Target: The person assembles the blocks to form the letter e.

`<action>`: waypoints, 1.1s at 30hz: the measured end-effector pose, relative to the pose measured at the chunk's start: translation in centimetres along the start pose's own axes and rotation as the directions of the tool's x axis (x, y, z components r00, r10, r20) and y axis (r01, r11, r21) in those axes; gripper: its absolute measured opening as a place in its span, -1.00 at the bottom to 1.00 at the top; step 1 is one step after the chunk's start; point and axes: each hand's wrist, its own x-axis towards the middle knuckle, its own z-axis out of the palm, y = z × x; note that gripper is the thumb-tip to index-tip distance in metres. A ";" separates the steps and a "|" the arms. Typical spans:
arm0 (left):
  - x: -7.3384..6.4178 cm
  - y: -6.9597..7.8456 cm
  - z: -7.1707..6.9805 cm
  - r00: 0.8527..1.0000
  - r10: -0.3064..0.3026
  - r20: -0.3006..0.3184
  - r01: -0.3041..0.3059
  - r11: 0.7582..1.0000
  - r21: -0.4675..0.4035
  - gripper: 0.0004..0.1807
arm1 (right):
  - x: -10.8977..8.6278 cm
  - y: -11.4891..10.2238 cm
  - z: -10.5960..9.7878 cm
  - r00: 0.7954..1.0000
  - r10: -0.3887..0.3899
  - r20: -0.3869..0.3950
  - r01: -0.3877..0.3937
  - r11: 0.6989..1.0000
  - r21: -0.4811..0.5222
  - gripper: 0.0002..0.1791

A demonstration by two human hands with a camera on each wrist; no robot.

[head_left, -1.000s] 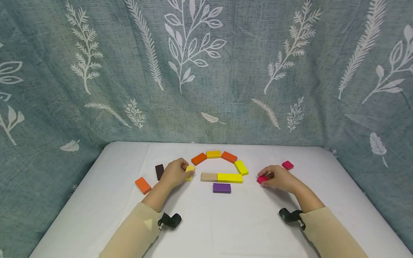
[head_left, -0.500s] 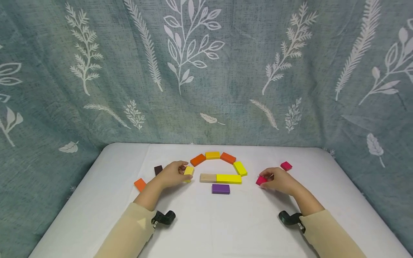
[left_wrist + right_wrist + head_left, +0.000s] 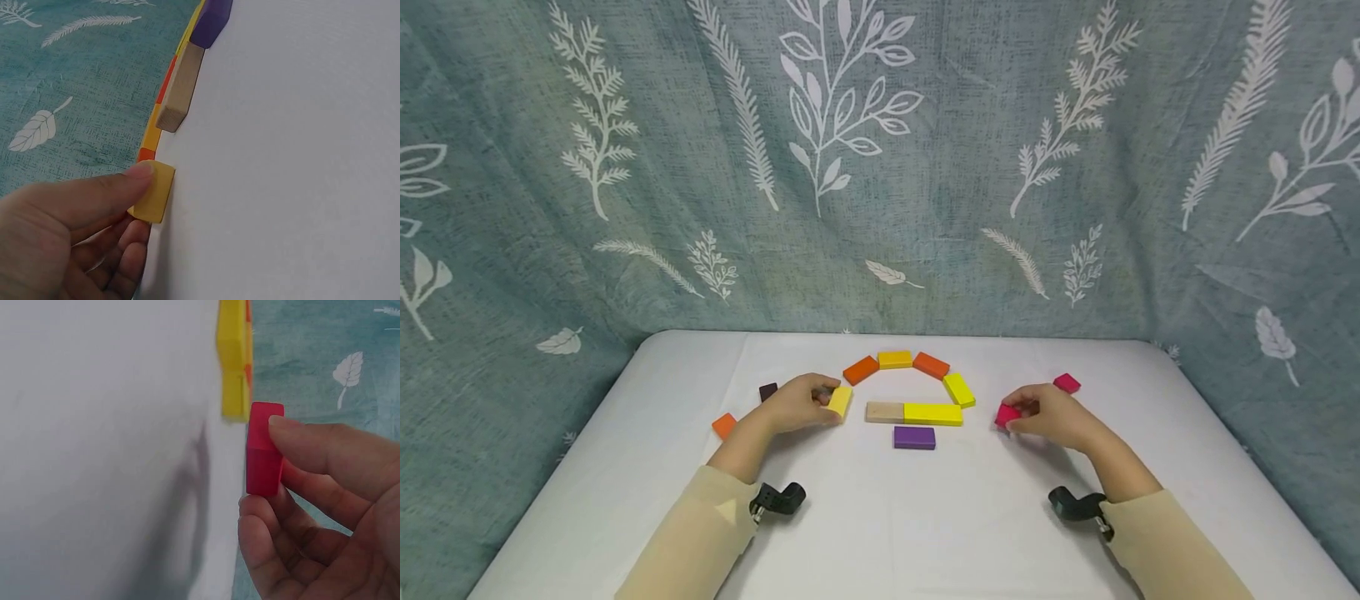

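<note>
Thumb and fingers of my left hand pinch a yellow wooden block at the lower left end of an arc of blocks. In the left wrist view the thumb lies on the face of this yellow block. The arc runs through an orange block, a yellow block, a red-orange block and a slanted yellow block. To the right of it, my right hand pinches a red block; the right wrist view shows the red block held by its edges.
Under the arc, a plain wood block and a long yellow block lie end to end. A purple block sits before them. A dark brown block and an orange block are partly hidden by the left arm. Another red block lies far right.
My left hand has shifted slightly left and its yellow block has turned to a slant. The left arm now covers more of the brown and orange blocks. My right hand has hardly moved.
</note>
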 end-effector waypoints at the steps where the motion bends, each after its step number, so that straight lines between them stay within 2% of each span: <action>1: 0.0 0.0 0.1 1.000 -0.004 -0.006 0.004 1.000 -0.001 -0.36 | 0.0 -0.3 -0.1 1.000 -0.015 -0.001 0.015 1.000 0.003 -0.66; 7: 0.3 0.2 0.4 1.000 0.007 -0.027 -0.006 1.000 0.013 -0.35 | 0.2 -2.6 0.2 0.995 -0.102 -0.004 0.102 0.995 0.004 -0.64; 12: 0.1 0.3 0.6 0.999 0.002 -0.051 -0.001 1.000 0.017 -0.35 | 1.2 -4.7 1.5 0.986 -0.165 -0.003 0.165 0.986 0.029 -0.64; 17: 0.0 0.3 0.8 0.997 -0.001 -0.073 0.002 1.000 0.011 -0.35 | 2.6 -6.7 3.3 0.981 -0.191 -0.018 0.192 0.978 0.081 -0.62; 22: 0.2 0.1 0.8 0.996 0.011 -0.089 -0.011 1.000 0.007 -0.34 | 4.1 -8.4 4.9 0.974 -0.220 -0.049 0.223 0.970 0.092 -0.61; 27: 0.6 -0.1 0.8 0.996 0.014 -0.085 -0.014 1.000 0.004 -0.34 | 5.4 -9.9 6.5 0.964 -0.266 -0.032 0.267 0.958 0.106 -0.61; 33: 0.8 -0.4 0.7 0.996 0.017 -0.086 -0.017 1.000 0.004 -0.36 | 6.8 -11.4 8.3 0.966 -0.258 -0.019 0.259 0.961 0.095 -0.63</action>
